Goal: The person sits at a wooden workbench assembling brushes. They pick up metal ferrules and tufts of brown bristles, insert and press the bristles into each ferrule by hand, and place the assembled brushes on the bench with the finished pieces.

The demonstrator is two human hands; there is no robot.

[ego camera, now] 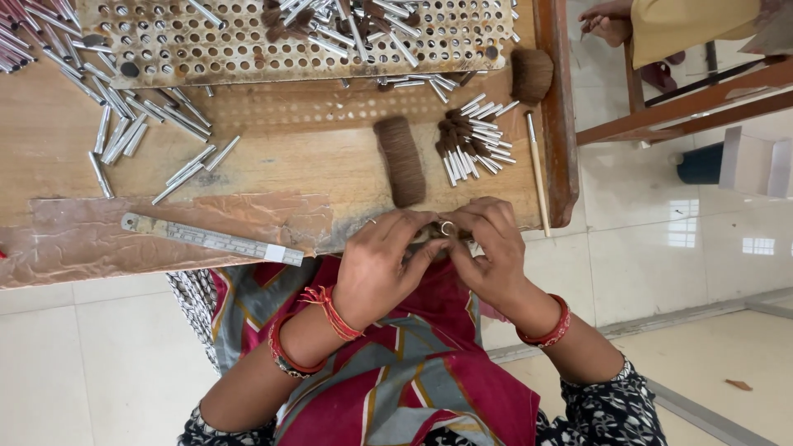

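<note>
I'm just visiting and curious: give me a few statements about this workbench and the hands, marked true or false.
1. Both hands, left hand and right hand, meet at the near edge of the wooden table. True.
2. The metal ruler lies to the right of the hands. False: it lies to their left.
3. A brown bundle of bristles lies on the table beyond the hands. True.
4. The perforated board is empty. False: metal tubes lie on it.

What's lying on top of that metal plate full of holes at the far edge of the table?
On the perforated metal plate lie loose silver metal tubes and a few brown bristle tufts. Whatever sits beneath the heap, and under the plate itself, is covered.
</note>
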